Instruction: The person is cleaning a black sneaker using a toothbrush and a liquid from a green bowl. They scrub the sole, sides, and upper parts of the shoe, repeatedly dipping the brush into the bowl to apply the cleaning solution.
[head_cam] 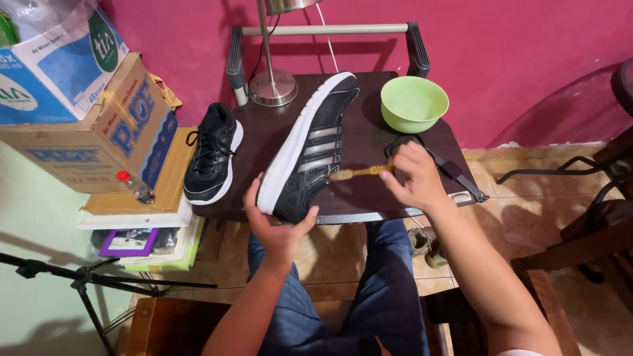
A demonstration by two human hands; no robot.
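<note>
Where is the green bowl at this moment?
In the head view, the green bowl sits at the far right of the dark table, just beyond the right hand and beside the toe of the held shoe.

— What is seen behind the dark worktop [369, 198]?
— A magenta wall [514, 59] is seen, and a metal lamp base [273, 87] is set against it.
— And below?
— Tan floor tiles [527, 217] are laid; cardboard boxes [99, 132] are stacked at the left.

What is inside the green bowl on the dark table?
The green bowl looks empty: only its bare pale-green inner wall and bottom show. Its near rim hides a sliver of the inside, so that part cannot be checked.
</note>
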